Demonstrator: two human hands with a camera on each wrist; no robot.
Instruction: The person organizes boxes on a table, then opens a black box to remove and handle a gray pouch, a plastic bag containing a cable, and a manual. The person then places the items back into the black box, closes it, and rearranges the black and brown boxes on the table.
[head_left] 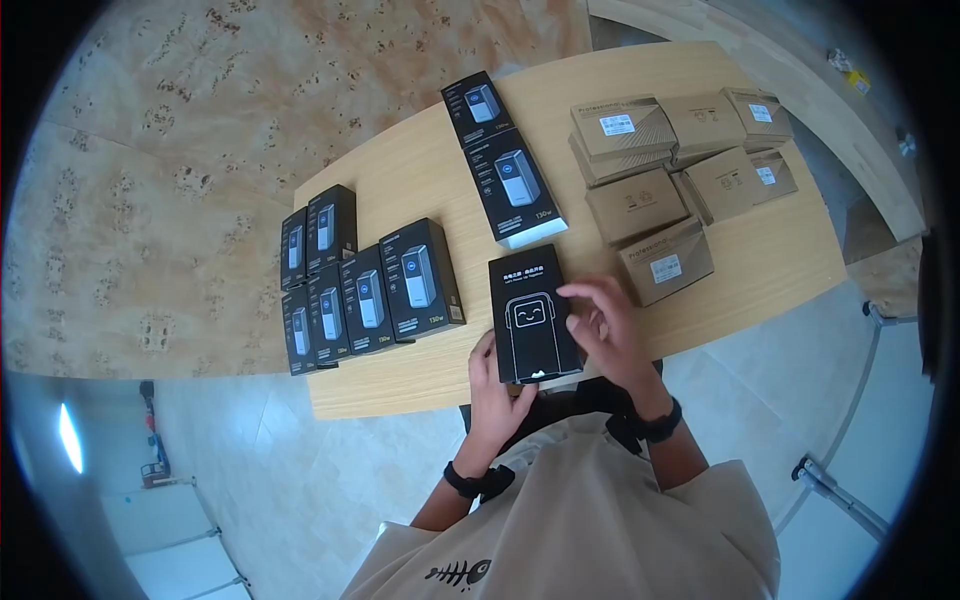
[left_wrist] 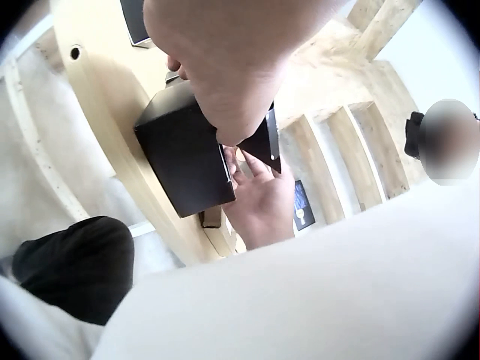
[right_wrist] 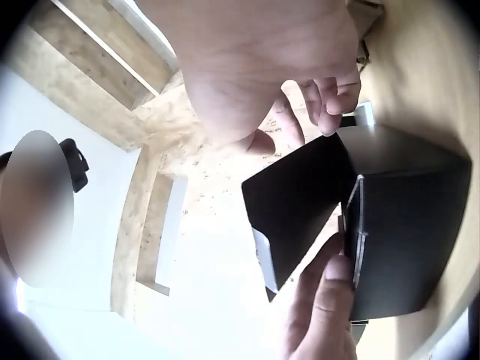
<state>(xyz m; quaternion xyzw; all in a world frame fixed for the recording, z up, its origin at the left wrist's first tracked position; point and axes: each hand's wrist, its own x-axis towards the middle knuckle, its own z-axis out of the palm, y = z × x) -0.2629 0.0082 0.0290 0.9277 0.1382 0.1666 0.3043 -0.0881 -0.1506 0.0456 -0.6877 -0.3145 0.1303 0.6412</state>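
Note:
A black box (head_left: 534,318) with a line-drawn smiling face on its upper side lies at the table's near edge. My left hand (head_left: 492,385) holds it at its near left corner, fingers along the side and thumb by the near edge. In the right wrist view the box's flap (right_wrist: 296,206) stands raised at a slant, and the left thumb (right_wrist: 334,300) lies at the opening's rim. My right hand (head_left: 612,335) hovers at the box's right side with bent, spread fingers, the index fingertip close to its edge. The inside of the box is hidden.
Several black boxes (head_left: 418,280) with a device picture stand grouped at the left of the table. Two more such boxes (head_left: 512,185) lie beyond the one at hand. Brown cardboard boxes (head_left: 640,207) are stacked at the right. The curved table edge (head_left: 400,411) runs close to my body.

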